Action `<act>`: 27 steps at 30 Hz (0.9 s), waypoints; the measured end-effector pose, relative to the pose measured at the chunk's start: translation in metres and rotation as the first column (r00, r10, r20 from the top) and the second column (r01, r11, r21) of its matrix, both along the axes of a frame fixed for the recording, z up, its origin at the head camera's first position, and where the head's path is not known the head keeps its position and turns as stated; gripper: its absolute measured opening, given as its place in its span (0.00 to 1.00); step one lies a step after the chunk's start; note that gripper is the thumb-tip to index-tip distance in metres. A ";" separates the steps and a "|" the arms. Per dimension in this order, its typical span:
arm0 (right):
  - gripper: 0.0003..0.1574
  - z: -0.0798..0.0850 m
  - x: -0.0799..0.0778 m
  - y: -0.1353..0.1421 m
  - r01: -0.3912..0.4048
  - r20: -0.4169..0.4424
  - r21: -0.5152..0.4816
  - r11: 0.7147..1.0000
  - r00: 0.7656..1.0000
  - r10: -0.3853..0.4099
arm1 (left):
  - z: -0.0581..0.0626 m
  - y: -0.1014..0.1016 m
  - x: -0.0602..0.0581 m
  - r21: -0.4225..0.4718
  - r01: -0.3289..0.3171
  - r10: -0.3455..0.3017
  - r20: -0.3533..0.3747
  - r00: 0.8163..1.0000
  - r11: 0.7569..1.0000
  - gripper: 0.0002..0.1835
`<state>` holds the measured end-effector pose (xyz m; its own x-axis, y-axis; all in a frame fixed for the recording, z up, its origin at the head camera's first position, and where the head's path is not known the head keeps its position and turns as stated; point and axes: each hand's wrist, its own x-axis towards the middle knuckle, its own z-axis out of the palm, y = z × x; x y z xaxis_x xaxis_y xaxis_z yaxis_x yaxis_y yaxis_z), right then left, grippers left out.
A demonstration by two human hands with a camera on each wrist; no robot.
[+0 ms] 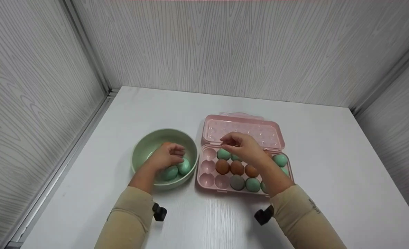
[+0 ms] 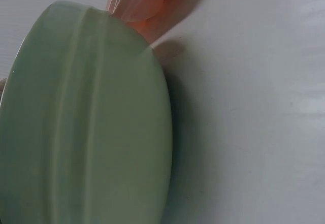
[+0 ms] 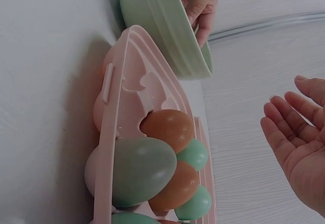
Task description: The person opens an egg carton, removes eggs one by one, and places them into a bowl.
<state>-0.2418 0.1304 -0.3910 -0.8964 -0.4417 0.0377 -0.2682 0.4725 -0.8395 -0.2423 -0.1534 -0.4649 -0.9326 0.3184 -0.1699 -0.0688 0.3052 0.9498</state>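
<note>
My left hand [image 1: 164, 157] is over the inside of a pale green bowl [image 1: 140, 152], its fingers loosely bent with nothing visible between them. Two shiny green eggs [image 1: 184, 166] lie below the fingers, and part of a brown egg [image 1: 166, 143] shows behind the hand. To the right lies a pink egg carton [image 1: 221, 181] holding brown, green and grey eggs; several cups at its left end are bare. My right hand [image 1: 244, 147] hovers above the carton, covering some eggs. In the right wrist view that hand [image 3: 304, 142] has its fingers spread, holding nothing.
The carton's pink lid [image 1: 259, 133] lies folded back behind the eggs. All stand on a white table [image 1: 204, 221] with grey wood-grain panels [image 1: 225, 52] at the back and sides. A small black device [image 1: 160, 212] is on the left wrist, another [image 1: 264, 215] on the right.
</note>
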 end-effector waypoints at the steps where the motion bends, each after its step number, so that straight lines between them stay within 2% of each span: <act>1: 0.13 -0.005 -0.003 0.002 0.005 0.002 0.001 1.000 1.000 -0.005 | 0.001 0.000 0.000 -0.003 -0.004 0.004 0.004 1.000 1.000 0.24; 2: 0.13 -0.010 -0.007 0.004 0.009 0.006 0.000 1.000 1.000 -0.009 | 0.002 0.001 0.000 -0.002 -0.013 0.013 0.010 1.000 1.000 0.24; 6: 0.12 -0.011 -0.008 0.007 0.018 0.024 0.008 1.000 1.000 -0.018 | 0.005 0.004 -0.001 -0.008 -0.052 0.052 0.021 0.998 0.999 0.22; 14: 0.12 -0.013 -0.009 0.013 0.071 0.110 0.005 0.997 0.991 -0.072 | 0.022 0.015 -0.002 0.012 -0.110 0.110 -0.054 0.992 0.994 0.20; 19: 0.13 -0.017 -0.012 0.017 0.086 0.110 0.001 0.996 0.990 -0.085 | 0.032 0.023 -0.001 0.069 -0.107 0.111 -0.056 0.992 0.992 0.20; 27: 0.17 -0.038 -0.014 0.025 0.072 0.108 0.035 0.997 0.991 -0.075 | 0.033 0.033 0.001 0.104 -0.109 0.116 -0.067 0.991 0.989 0.20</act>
